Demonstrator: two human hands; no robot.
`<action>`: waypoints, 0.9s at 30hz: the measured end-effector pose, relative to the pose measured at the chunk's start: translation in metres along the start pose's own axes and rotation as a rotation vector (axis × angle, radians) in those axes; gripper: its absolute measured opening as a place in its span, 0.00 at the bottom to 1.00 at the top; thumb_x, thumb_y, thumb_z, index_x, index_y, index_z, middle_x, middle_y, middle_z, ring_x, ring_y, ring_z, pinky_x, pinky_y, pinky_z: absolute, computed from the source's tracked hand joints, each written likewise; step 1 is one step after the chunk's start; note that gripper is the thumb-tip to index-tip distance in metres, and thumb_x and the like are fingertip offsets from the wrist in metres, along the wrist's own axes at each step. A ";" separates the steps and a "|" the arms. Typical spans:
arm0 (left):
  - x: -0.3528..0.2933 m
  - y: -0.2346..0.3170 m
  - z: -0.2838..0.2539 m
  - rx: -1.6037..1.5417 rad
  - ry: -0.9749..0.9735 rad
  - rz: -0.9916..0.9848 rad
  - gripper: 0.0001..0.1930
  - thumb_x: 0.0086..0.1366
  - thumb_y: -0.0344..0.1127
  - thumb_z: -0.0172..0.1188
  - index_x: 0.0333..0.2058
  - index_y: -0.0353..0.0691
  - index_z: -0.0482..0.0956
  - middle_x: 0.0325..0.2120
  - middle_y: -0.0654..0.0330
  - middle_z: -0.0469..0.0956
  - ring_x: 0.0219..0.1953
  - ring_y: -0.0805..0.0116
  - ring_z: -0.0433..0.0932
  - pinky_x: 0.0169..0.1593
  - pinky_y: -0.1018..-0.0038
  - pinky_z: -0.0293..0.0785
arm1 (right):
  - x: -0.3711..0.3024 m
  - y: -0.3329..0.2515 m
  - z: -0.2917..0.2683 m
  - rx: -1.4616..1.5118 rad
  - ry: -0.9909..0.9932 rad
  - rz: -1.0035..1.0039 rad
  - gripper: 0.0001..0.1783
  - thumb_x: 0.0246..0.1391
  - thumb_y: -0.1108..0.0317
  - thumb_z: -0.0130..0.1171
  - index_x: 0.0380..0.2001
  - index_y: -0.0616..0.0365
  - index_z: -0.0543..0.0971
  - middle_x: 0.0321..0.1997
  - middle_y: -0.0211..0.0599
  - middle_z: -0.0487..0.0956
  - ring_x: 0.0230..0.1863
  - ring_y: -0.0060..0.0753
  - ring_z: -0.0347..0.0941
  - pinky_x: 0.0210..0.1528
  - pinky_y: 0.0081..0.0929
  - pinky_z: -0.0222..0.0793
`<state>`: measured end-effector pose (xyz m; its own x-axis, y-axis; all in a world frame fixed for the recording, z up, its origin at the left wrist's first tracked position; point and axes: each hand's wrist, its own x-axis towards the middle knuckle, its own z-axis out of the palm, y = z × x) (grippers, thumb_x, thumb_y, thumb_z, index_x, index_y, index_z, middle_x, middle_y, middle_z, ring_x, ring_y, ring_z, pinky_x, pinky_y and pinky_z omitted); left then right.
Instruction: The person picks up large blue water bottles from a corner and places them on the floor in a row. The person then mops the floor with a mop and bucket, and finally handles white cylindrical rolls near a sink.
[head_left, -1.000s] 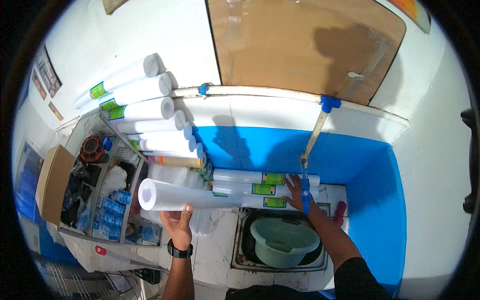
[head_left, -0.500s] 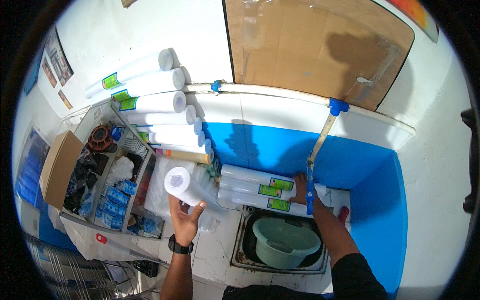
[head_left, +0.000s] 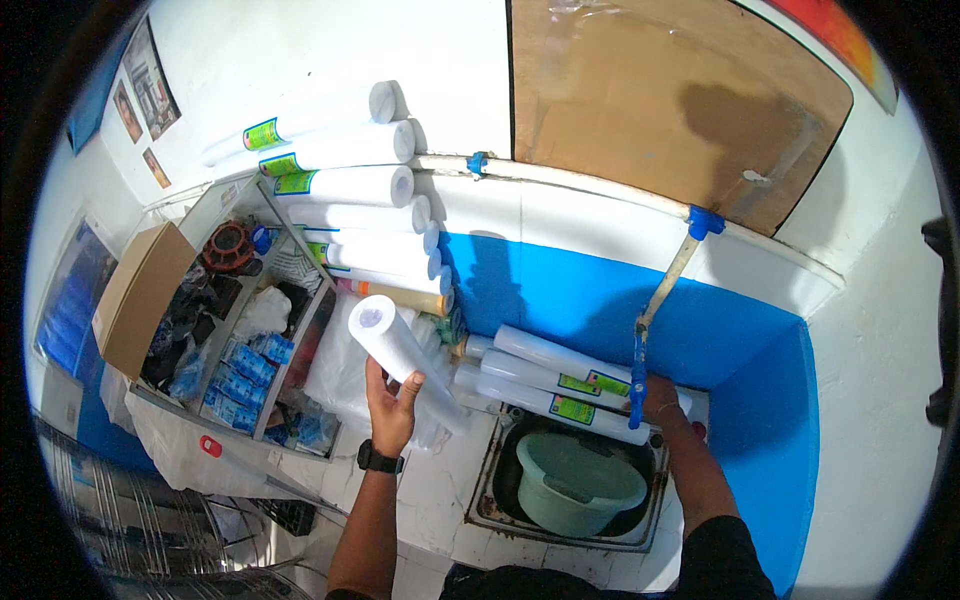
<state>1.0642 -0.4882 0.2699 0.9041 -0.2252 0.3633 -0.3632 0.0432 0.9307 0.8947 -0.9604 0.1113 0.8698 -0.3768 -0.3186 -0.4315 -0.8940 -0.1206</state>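
Note:
My left hand (head_left: pixel 393 410), with a black watch on its wrist, is wrapped round a white hollow-cored filter cartridge (head_left: pixel 400 355). The cartridge is tilted, with its open end facing up. My right hand (head_left: pixel 660 398) is at the right ends of several wrapped white cartridges (head_left: pixel 560 385) with green labels, which lie at the back of the counter behind the sink. The blue tap (head_left: pixel 637 385) stands in front of that hand, and its fingers are hidden, so its grip does not show.
A green basin (head_left: pixel 575 490) stands in the sink (head_left: pixel 487 500). More cartridges are stacked at the back left (head_left: pixel 360 187). On the left are a glass-sided case (head_left: pixel 322 300) of blue packets and an open cardboard box (head_left: pixel 140 300). A pipe (head_left: pixel 580 187) runs along the wall.
My right hand has moved toward the right ends of the lying cartridges, which now slant down to the right and are spread apart. My left hand still holds its cartridge. The view has shifted.

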 end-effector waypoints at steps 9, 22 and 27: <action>0.012 -0.002 -0.007 0.015 0.038 0.054 0.34 0.68 0.39 0.65 0.66 0.34 0.60 0.56 0.55 0.70 0.56 0.64 0.69 0.61 0.67 0.64 | -0.013 0.063 -0.005 -0.087 -0.056 0.214 0.63 0.32 0.37 0.77 0.70 0.52 0.61 0.72 0.50 0.64 0.73 0.56 0.57 0.74 0.57 0.48; 0.013 -0.008 -0.004 0.065 0.069 0.066 0.33 0.67 0.39 0.66 0.64 0.34 0.62 0.56 0.54 0.68 0.57 0.63 0.68 0.62 0.67 0.63 | -0.023 -0.073 0.074 0.205 0.365 -0.554 0.38 0.43 0.67 0.69 0.60 0.57 0.72 0.61 0.51 0.72 0.64 0.57 0.66 0.64 0.52 0.63; 0.017 -0.008 -0.004 0.122 0.067 0.048 0.31 0.67 0.39 0.66 0.62 0.34 0.63 0.54 0.55 0.69 0.57 0.63 0.68 0.62 0.67 0.64 | -0.015 -0.146 0.086 -0.150 0.366 -0.407 0.33 0.53 0.66 0.62 0.63 0.52 0.69 0.58 0.45 0.72 0.60 0.50 0.69 0.58 0.57 0.65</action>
<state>1.0831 -0.4881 0.2689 0.8964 -0.1603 0.4131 -0.4275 -0.0669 0.9016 0.9243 -0.8034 0.0528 0.9967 -0.0302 0.0758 -0.0286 -0.9993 -0.0223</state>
